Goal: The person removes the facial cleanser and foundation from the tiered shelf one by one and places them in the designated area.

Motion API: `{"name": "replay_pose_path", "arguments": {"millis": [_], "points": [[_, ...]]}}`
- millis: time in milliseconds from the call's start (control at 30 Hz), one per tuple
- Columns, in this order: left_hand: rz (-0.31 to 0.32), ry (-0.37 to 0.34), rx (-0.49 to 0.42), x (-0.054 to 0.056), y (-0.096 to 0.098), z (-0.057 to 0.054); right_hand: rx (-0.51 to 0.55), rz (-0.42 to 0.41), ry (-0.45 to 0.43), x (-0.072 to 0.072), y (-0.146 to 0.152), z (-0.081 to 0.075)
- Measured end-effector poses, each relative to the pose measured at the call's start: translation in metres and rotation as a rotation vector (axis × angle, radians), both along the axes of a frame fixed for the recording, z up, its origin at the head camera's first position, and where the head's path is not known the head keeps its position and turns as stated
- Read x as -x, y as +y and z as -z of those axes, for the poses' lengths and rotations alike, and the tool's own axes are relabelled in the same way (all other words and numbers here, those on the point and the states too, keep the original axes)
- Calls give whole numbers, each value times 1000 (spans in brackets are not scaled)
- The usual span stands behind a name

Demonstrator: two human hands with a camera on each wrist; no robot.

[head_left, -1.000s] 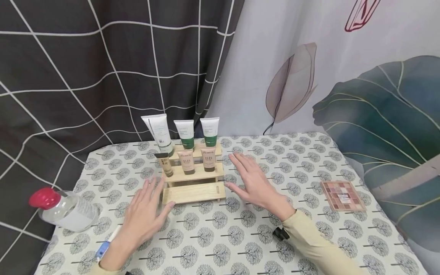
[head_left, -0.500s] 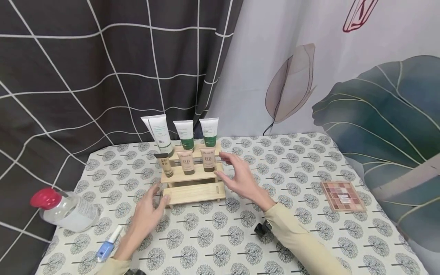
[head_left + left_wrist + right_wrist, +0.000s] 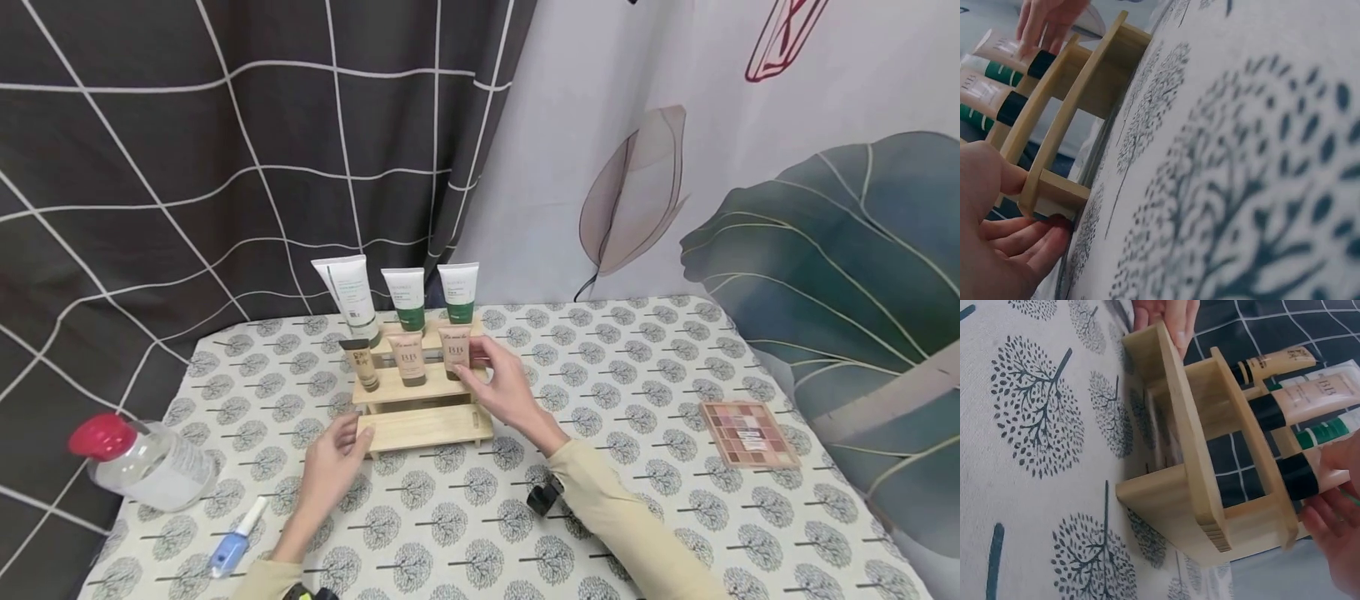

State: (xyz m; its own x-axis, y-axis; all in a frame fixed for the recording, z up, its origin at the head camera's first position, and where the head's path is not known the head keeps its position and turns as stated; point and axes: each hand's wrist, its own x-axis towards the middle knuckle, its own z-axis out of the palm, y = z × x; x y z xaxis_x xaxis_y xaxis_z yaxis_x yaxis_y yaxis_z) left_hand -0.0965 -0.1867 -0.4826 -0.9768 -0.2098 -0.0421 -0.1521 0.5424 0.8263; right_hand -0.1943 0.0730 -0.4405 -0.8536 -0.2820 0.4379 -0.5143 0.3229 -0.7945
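A wooden three-step display rack (image 3: 424, 427) stands on the table. My left hand (image 3: 335, 458) grips the left end of its lowest step, thumb on top and fingers below, as the left wrist view shows. My right hand (image 3: 507, 384) pinches the rightmost pink BB cream tube (image 3: 454, 350) on the middle step between thumb and fingers. Beside that tube stand another pink BB cream tube (image 3: 409, 358) and a small gold tube with a black end (image 3: 360, 364). On the top step are a large white tube (image 3: 349, 293) and two white-and-green tubes, the right one (image 3: 459, 292) behind my hand's tube.
A clear pump bottle with a red top (image 3: 150, 462) stands at the left. In front of it lies a blue nail polish bottle (image 3: 231, 546) with a white cap. An eyeshadow palette (image 3: 749, 434) lies at the right. Curtains (image 3: 247, 150) hang behind the table.
Both hands have come inward to the rack. The left hand has taken hold of the lowest step's left end, and the right hand has closed its fingers on the rightmost BB cream tube.
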Motion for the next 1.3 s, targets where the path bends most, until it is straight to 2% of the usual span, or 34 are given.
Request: {"name": "replay_pose_path", "arguments": {"millis": [133, 333, 500, 767, 1067, 1300], "points": [[-18, -4, -4, -1, 2, 3, 17, 15, -6, 2, -2, 2], [-24, -36, -63, 1, 2, 5, 65, 6, -14, 0, 2, 0], [-27, -44, -102, 0, 3, 4, 91, 31, -20, -1, 11, 1], [-40, -52, -136, 1, 2, 2, 93, 74, -21, 0, 28, 4], [-35, -66, -176, 4, 1, 1, 89, 127, -78, -5, 48, 4], [-38, -79, -176, 4, 0, 3, 76, 149, -117, -10, 61, 11]]}}
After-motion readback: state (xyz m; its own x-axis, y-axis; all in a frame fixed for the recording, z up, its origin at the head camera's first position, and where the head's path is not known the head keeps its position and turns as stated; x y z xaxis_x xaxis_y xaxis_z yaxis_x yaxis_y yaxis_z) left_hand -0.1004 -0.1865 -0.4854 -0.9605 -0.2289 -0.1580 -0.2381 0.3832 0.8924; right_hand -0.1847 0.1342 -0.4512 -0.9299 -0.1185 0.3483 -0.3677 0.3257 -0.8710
